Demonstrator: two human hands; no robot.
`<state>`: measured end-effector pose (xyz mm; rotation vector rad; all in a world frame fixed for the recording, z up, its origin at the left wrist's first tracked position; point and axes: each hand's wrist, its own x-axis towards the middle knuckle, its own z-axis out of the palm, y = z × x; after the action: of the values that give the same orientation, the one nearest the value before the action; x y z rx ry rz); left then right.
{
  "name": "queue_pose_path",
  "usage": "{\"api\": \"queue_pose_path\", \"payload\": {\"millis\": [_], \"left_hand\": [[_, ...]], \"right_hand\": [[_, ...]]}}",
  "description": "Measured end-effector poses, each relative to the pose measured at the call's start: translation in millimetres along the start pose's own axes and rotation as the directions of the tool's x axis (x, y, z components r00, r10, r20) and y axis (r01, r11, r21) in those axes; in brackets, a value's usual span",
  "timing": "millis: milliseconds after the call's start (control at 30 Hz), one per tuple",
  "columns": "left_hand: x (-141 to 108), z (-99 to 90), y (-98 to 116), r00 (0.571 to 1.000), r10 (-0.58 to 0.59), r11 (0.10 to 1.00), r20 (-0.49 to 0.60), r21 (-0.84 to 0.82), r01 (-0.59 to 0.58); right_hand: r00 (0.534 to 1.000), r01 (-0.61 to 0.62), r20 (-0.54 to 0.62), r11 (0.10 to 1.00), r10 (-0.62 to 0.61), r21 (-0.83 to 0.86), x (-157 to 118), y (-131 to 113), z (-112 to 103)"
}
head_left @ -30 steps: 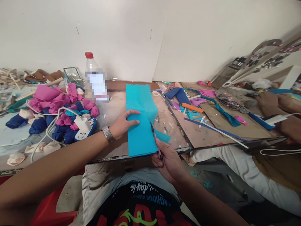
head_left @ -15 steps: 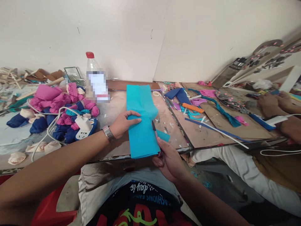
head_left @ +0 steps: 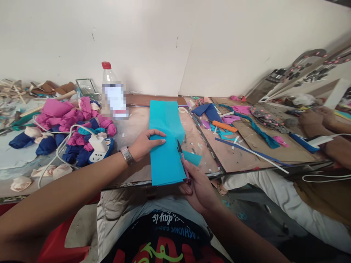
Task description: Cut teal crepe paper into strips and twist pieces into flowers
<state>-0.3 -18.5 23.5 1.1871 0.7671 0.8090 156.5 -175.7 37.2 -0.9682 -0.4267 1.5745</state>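
Two hands, head view: left grip [head_left: 146, 145] and right grip [head_left: 201, 188] are at opposite sides of one layered turquoise sheet [head_left: 168, 164].
Left grip: partly open, thumb and forefinger a little apart and resting on top of the sheet near its left edge; whether other fingers go beneath cannot be told.
Right grip: closed around the pink handles of the scissors [head_left: 180, 149], at the sheet's near right corner.
Turquoise sheet: lies between the grips, reaching beyond the left grip toward the wall and back to the tabletop's near edge.
Scissors: blades ahead of the right grip, pointing away from the body along the sheet's right side; how wide they stand is too small to tell.
Turquoise flap: a narrow piece [head_left: 192, 158] sticks out just ahead of the right grip; its join to the sheet is hidden.
Wristwatch: a metal band [head_left: 127, 155] sits behind the left grip.
Power strip: blue and white [head_left: 96, 157], left of the left grip, beside magenta bundles [head_left: 63, 118].
Phone: lit screen [head_left: 115, 101], beyond the left grip, before a red-capped bottle [head_left: 108, 75].
Orange tool: its handle [head_left: 225, 126] lies beyond the right grip, to the right on the tabletop [head_left: 131, 128].
Co-worker: another person's hands [head_left: 314, 119] are well to the right of the right grip.
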Motion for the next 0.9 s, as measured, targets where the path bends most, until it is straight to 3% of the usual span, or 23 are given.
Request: {"api": "queue_pose_path", "payload": {"millis": [633,900], "left_hand": [[-0.3,-0.4,-3.0,1.000,0.018,0.999,-0.008,0.044,-0.017],[0.5,-2.4,-3.6,0.999,0.029,0.997,-0.020,0.076,-0.028]], "right_hand": [[0.996,0.034,-0.086,0.998,-0.039,-0.052,5.8,4.0,0.5],[0.999,-0.019,-0.044,0.997,0.016,-0.075,2.6,2.6,-1.5]]}}
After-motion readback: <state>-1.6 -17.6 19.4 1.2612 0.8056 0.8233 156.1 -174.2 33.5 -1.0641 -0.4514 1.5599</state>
